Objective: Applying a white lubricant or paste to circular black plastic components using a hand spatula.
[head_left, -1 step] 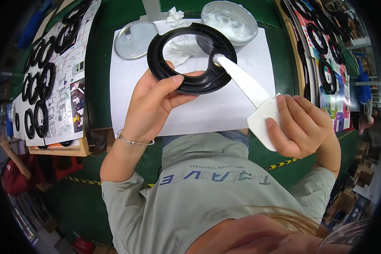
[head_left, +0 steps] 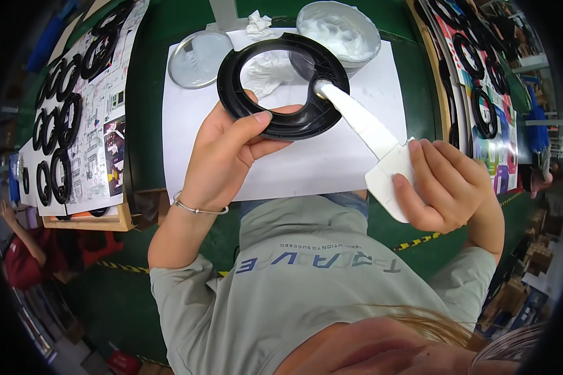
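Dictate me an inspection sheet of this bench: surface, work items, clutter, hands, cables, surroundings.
Surface: white sheet over a green table.
Work items: black ring, held up; white spatula, tip at the ring's right side; open tub with whitish contents.
Clutter: crumpled tissues; round lid with pale residue.
Hands: left hand grips the ring's near rim; right hand holds the spatula's broad end.
Cables: nothing seen.
Surroundings: left tray and right tray, both carrying more black rings; striped floor tape; person in red at far left.
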Demonstrator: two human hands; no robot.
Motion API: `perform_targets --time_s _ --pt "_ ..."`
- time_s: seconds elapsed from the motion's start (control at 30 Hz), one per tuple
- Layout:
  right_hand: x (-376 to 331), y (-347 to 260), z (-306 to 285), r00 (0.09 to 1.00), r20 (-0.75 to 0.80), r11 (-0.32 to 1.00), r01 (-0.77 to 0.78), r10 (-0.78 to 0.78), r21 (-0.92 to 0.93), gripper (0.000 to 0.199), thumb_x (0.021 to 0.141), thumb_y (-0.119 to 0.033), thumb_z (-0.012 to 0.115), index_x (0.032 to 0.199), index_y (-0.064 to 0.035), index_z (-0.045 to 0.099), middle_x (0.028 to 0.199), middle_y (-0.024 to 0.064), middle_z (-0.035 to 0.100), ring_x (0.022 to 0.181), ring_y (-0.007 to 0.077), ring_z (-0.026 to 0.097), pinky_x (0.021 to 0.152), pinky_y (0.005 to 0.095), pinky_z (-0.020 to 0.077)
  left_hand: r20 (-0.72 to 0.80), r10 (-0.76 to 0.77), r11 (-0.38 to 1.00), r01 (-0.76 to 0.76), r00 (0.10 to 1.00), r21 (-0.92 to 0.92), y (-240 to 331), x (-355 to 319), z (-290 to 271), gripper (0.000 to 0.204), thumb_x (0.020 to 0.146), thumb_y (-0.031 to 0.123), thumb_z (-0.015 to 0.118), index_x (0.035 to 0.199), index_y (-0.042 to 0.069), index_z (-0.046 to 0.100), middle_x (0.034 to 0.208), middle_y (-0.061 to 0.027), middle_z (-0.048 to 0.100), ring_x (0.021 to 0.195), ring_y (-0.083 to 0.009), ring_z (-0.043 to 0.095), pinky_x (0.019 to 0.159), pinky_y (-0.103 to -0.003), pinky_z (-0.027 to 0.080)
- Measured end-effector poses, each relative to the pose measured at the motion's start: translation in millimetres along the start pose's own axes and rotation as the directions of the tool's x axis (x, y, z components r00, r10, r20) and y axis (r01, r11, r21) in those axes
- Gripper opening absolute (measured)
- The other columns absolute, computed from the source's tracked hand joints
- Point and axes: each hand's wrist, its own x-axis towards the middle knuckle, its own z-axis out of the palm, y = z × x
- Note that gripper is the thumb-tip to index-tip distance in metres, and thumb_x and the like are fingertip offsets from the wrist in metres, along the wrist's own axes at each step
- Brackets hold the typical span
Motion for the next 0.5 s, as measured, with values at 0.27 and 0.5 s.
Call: perform_targets --time_s 0.27,0.5 --pt "0 15 -10 0.993 -0.078 0.996 -0.082 0.085 0.033 0.025 0.071 -0.010 0.062 0.094 -0.0058 0.053 0.074 0.0118 0.061 0.064 0.0218 0.060 0.059 0.0278 0.0489 -0.008 0.050 0.995 -0.049 0.999 0.082 -3 2 -1 0.016 0.085 0.001 0.047 0.099 0.004 0.040 0.098 -0.0095 0.055 0.107 -0.0320 0.054 0.081 -0.036 0.054" --pt "-4 30 10 0.897 -0.222 0.838 -0.236 0.382 0.492 0.028 0.064 0.000 0.060 0.091 0.0005 0.055 0.070 0.0121 0.061 0.054 0.0238 0.057 0.047 0.0285 0.0434 0.001 0.063 0.988 -0.063 0.998 0.142 -5 0 0 0.022 0.084 0.000 0.049 0.101 0.007 0.037 0.105 -0.0208 0.059 0.098 -0.0257 0.060 0.079 -0.033 0.052"
